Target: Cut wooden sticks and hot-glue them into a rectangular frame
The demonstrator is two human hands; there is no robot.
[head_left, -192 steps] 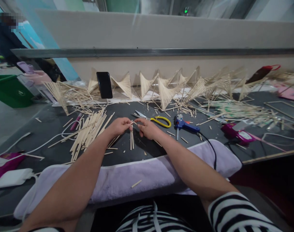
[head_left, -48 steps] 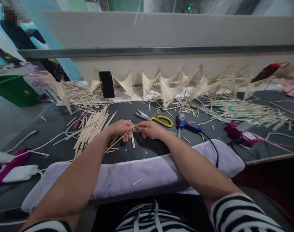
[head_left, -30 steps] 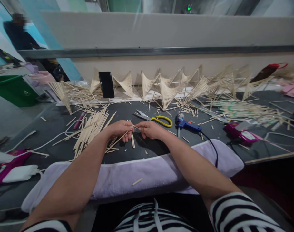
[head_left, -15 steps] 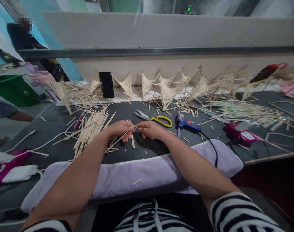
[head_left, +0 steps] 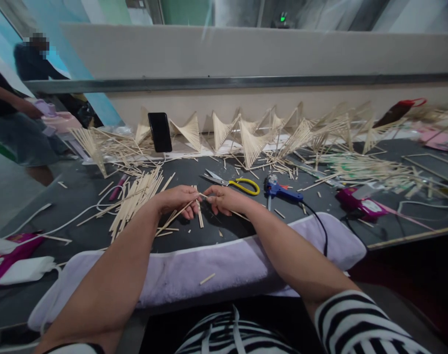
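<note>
My left hand [head_left: 180, 200] is closed in a pinch on a thin wooden stick [head_left: 180, 212], which slants down to the left beneath its fingers. Close beside it, my right hand [head_left: 224, 199] pinches a pale stick end that meets the left fingertips; a further length of stick [head_left: 241, 216] shows below the right wrist. Two upright-lying sticks [head_left: 200, 216] rest on the dark table [head_left: 209, 236] just under the hands. Scissors with yellow handles [head_left: 246, 186] lie beyond the right hand, and a blue glue gun [head_left: 286, 192] is to their right.
A pile of loose sticks [head_left: 135, 201] lies left of my hands. Twisted stick frames [head_left: 253, 142] line the back, near a phone [head_left: 159, 132]. A lilac cushion [head_left: 209, 270] runs along the front edge. Cables and a magenta device [head_left: 362, 204] lie right. Another person's hand [head_left: 31, 109] is far left.
Since the earliest frame, a slanting stick has come into my left hand. My right fingers have just shifted slightly off the joint. Another person has stepped in at the far left, beside the bottle.
</note>
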